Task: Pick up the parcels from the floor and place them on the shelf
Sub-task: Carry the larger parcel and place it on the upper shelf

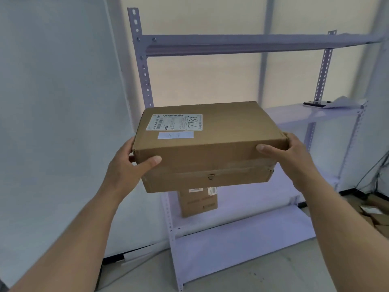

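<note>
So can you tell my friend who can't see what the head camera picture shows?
Two bare hands, left hand and right hand, hold a brown cardboard parcel by its ends in front of a pale metal shelf. A white label is on the parcel's top. A smaller box stands on the lowest shelf behind it.

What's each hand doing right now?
Left hand: closed on the cardboard parcel, left end.
Right hand: closed on the same parcel, right end.
</note>
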